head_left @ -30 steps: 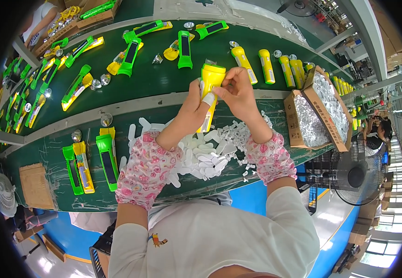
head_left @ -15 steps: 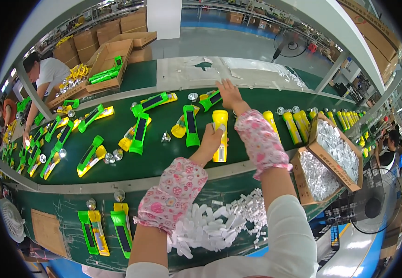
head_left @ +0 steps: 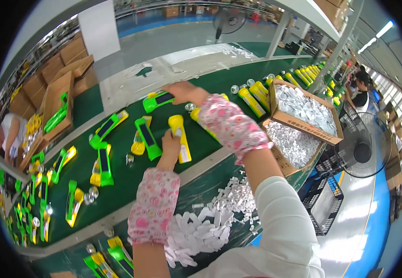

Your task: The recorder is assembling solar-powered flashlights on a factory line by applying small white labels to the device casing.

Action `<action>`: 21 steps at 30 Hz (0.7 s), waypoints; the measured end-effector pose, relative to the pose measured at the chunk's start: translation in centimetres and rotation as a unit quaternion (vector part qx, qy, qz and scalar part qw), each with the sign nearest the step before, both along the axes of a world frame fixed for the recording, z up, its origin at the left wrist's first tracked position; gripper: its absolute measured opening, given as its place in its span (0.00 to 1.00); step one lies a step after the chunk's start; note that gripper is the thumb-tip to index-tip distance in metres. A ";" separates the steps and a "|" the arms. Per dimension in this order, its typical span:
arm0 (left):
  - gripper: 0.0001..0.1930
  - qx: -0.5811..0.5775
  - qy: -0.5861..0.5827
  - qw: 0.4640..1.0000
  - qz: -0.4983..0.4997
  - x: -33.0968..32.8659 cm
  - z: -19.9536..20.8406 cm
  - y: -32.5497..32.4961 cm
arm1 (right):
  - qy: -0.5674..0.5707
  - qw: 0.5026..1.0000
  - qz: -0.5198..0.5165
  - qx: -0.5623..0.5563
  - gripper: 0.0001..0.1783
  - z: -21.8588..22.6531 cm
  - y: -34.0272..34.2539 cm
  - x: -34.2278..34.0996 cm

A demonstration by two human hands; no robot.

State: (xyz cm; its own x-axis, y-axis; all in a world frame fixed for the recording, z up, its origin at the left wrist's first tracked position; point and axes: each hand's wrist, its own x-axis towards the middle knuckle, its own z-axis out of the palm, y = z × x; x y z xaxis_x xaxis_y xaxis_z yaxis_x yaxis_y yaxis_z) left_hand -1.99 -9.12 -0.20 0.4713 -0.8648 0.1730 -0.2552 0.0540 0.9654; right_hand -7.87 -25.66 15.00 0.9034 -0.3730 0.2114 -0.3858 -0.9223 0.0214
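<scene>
My left hand (head_left: 170, 144) is closed around a yellow flashlight (head_left: 183, 147), its thumb lying on the front near a small pale patch. The flashlight leans over the green worktop with its wide head away from me. Beyond it, my right hand (head_left: 184, 91) has its fingers bent over the end of a green flashlight casing (head_left: 160, 99) with a dark panel; part of that end is hidden. A silver reflector (head_left: 190, 107) lies just below this hand. Left of the flashlight lies another green casing (head_left: 148, 138) against a yellow body. Pink patterned sleeves cover both forearms.
White strips (head_left: 196, 236) and small white pieces (head_left: 235, 197) are heaped nearest me. Cartons of white parts (head_left: 298, 124) stand at right, by a black fan (head_left: 362, 153). Yellow flashlights (head_left: 252, 103) line the far right. A co-worker (head_left: 13, 134) is at the left.
The view has swung to the right, so the bench things sit farther left. My right hand, spread before, has closed on the green casing's end. My left hand still holds the yellow flashlight.
</scene>
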 end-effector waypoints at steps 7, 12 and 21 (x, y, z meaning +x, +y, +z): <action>0.22 -0.038 0.252 0.967 0.007 -6.3 9.2 6.4 | -0.127 0.976 0.050 0.170 0.35 4.7 11.6 -10.0; 0.26 -0.227 0.604 0.759 -0.090 -5.8 10.8 13.3 | -0.200 0.973 -0.006 0.118 0.30 1.9 23.5 -8.3; 0.21 -0.230 0.508 0.823 -0.110 -1.2 9.8 21.7 | -0.107 0.960 0.169 0.197 0.19 -6.1 29.0 -17.6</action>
